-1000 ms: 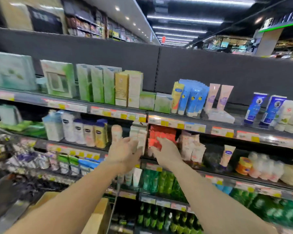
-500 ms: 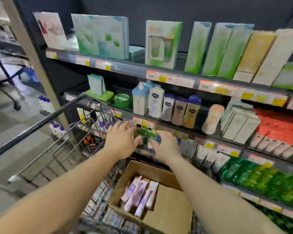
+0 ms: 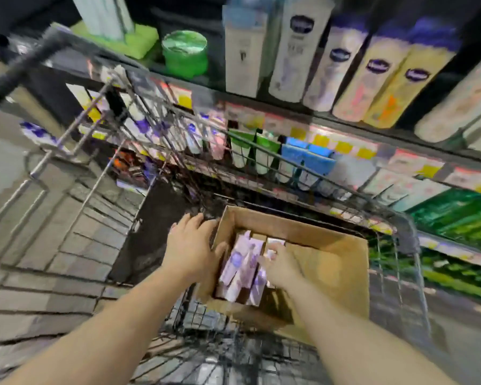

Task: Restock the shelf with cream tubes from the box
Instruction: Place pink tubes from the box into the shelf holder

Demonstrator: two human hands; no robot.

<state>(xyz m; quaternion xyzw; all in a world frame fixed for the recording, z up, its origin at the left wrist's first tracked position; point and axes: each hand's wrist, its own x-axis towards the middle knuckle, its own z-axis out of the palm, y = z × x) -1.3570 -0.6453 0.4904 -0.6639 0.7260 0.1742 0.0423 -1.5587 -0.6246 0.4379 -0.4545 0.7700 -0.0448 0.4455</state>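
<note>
In the head view, a cardboard box (image 3: 325,254) sits inside a wire shopping cart (image 3: 161,151) parked against the store shelf (image 3: 345,120). Purple-and-white cream tubes (image 3: 240,269) lie packed together in the left part of the box. The left hand (image 3: 190,252) rests with straight fingers against the box's left wall, thumb at the rim. The right hand (image 3: 279,266) is down among the tubes with fingers bent onto them; blur hides whether it actually grips one. Lotion bottles (image 3: 342,68) and a green jar (image 3: 185,52) stand on the shelf above.
</note>
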